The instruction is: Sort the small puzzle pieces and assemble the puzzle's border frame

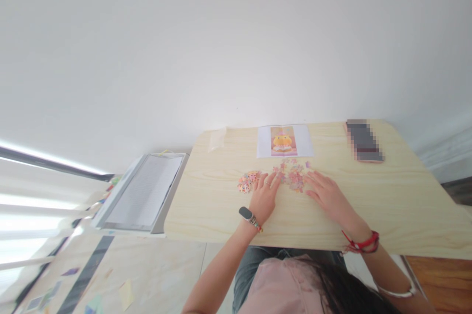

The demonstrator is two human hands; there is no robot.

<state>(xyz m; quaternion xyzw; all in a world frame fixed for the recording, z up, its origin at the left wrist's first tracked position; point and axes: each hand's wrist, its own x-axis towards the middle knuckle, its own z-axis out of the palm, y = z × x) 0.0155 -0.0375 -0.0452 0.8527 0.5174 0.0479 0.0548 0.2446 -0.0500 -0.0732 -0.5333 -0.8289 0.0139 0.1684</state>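
Fingers (272, 180) of the left hand (264, 200) spread, palm down, between two clusters of puzzle pieces (296, 178); the right hand (327, 195), uncurled too, sits at the right cluster's edge. Forearms (226, 262) cross the near edge of the tabletop (401, 196), which stretches wide both sides, printed sheet (302, 141) beyond.
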